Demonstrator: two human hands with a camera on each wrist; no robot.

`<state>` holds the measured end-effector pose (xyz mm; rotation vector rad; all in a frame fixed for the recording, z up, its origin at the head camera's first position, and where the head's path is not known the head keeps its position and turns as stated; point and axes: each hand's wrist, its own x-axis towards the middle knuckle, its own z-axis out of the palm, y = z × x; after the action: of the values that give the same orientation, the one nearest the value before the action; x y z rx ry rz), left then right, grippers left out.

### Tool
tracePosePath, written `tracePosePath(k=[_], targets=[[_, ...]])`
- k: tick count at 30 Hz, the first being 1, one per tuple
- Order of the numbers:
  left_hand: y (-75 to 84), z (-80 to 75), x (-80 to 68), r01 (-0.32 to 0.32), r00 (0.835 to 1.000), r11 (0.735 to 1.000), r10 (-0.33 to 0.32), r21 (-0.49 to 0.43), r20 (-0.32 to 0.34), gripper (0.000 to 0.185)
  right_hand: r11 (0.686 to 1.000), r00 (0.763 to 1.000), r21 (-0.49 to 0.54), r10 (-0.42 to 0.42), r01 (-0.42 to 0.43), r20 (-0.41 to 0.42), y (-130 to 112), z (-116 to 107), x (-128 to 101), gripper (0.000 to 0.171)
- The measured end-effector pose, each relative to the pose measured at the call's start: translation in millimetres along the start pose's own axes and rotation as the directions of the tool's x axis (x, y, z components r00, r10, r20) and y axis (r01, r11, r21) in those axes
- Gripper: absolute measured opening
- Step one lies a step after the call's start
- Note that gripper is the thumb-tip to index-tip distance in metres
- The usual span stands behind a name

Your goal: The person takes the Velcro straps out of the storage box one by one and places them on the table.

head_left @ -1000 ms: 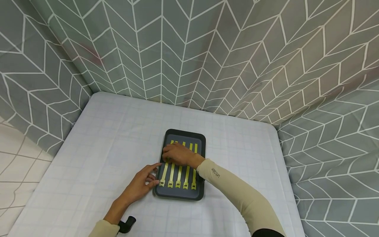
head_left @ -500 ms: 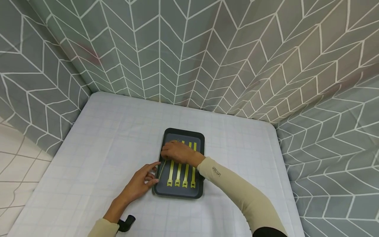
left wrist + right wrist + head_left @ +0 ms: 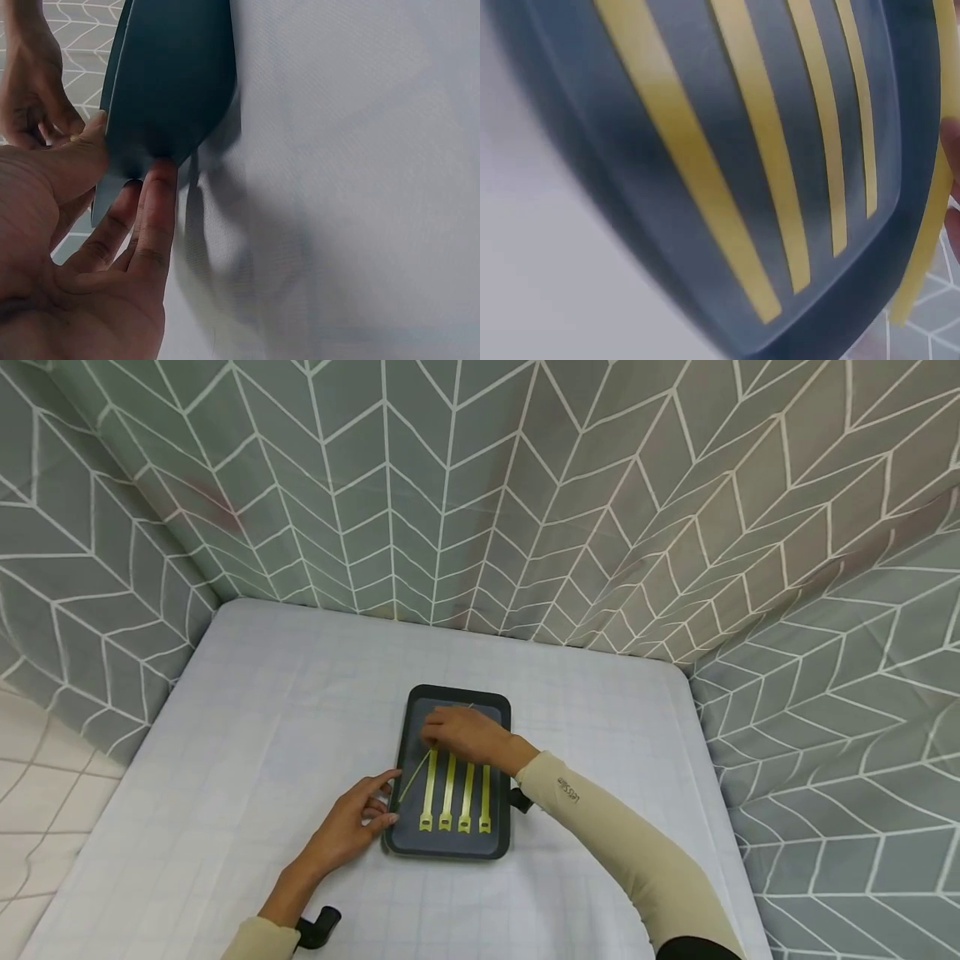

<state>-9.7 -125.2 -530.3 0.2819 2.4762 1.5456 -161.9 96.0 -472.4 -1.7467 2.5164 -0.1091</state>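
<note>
A dark tray (image 3: pixel 450 846) lies mid-table with four yellow strips (image 3: pixel 457 793) side by side in it. My right hand (image 3: pixel 437 739) hovers over the tray's far half and pinches a fifth yellow strip (image 3: pixel 415 777), which slants up off the tray's left side. In the right wrist view the four flat strips (image 3: pixel 765 150) cross the tray (image 3: pixel 592 150), and the lifted strip (image 3: pixel 930 225) hangs at the right edge. My left hand (image 3: pixel 386 797) rests against the tray's near-left rim. In the left wrist view, its thumb (image 3: pixel 82 146) and index finger (image 3: pixel 157 210) touch the tray's edge (image 3: pixel 172 75).
The table wears a white gridded cloth (image 3: pixel 247 718). Grey chevron curtains (image 3: pixel 480 493) close it in at the back and both sides. A black wrist mount (image 3: pixel 318 927) sits at my left cuff. The table's left edge drops to a pale floor (image 3: pixel 30 793).
My right hand has lifted the leftmost yellow strip off the tray and drawn back toward the tray's far end. My left hand stays at the rim.
</note>
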Motion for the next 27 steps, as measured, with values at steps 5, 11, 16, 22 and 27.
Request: tracePosePath(k=[5, 11, 16, 22, 27], targets=[[0.2, 2.4, 0.7, 0.024, 1.0, 1.0, -0.024, -0.009, -0.002, 0.072, 0.999, 0.999, 0.003, 0.046, -0.046, -0.014, 2, -8, -17, 0.006], [1.8, 2.6, 1.3, 0.034, 0.999, 0.999, -0.034, -0.009, -0.008, 0.072, 0.981, 0.988, 0.137, 0.146, -0.137, -0.059, 7, -17, -38, 0.008], [4.0, 1.6, 0.8, 0.052, 0.999, 0.999, -0.052, 0.007, -0.009, 0.072, 0.955, 0.973, 0.235, 0.208, -0.181, -0.095, 15, -16, -51, 0.007], [5.4, 2.1, 0.5, 0.056, 0.998, 0.998, -0.055, 0.008, -0.012, 0.072, 0.917, 0.954, 0.332, 0.274, -0.221, -0.119, 21, -18, -66, 0.01], [6.6, 2.6, 1.8, 0.047, 0.999, 0.999, -0.047, 0.001, -0.013, 0.072, 0.849, 0.918, 0.458, 0.367, -0.264, -0.15, 24, -18, -83, 0.012]])
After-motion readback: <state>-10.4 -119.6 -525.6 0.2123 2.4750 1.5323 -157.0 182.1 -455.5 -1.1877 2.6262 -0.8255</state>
